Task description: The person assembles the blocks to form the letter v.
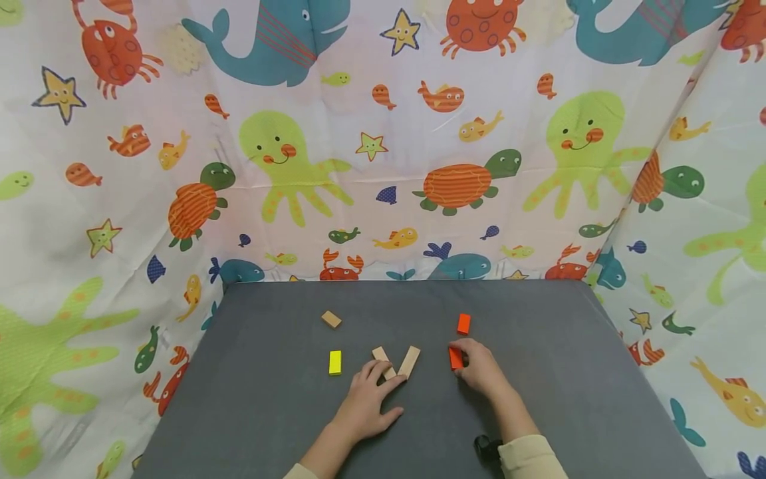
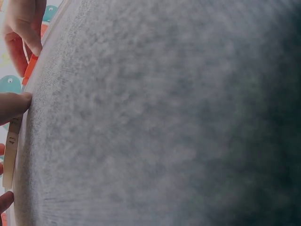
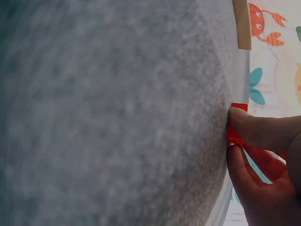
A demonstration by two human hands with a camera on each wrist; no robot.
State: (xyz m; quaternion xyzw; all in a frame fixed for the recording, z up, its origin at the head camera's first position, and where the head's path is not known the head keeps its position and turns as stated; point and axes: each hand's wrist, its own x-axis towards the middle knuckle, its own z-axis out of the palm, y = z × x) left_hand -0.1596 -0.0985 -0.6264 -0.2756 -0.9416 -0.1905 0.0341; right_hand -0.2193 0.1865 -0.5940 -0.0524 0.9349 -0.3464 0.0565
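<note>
Nearest the camera, your cream right sleeve [image 1: 531, 458] and left sleeve [image 1: 300, 472] rise from the bottom edge, with a small black object [image 1: 487, 449] just beside the right cuff. Your right hand [image 1: 485, 370] pinches a red block [image 1: 455, 359] between thumb and fingers, low against the grey tabletop [image 1: 263, 419]. Your left hand [image 1: 368, 399] is spread, its thumb held out to the side and its fingertips over the near ends of two pale wooden strips, the left strip [image 1: 380, 353] and the right strip [image 1: 410, 360], which lie in a V opening away from you. Your fingers hide part of the left strip, and you cannot tell whether the strips touch. That right strip lies between your left fingers and the pinched piece.

Just beyond your right hand is a second red block [image 1: 463, 324]. Left of your left hand stands a yellow block [image 1: 335, 362], and past it a short wooden block [image 1: 331, 319] lies at a slant. Behind the table hangs a curtain [image 1: 383, 256] printed with sea animals, its folds also down both sides.
</note>
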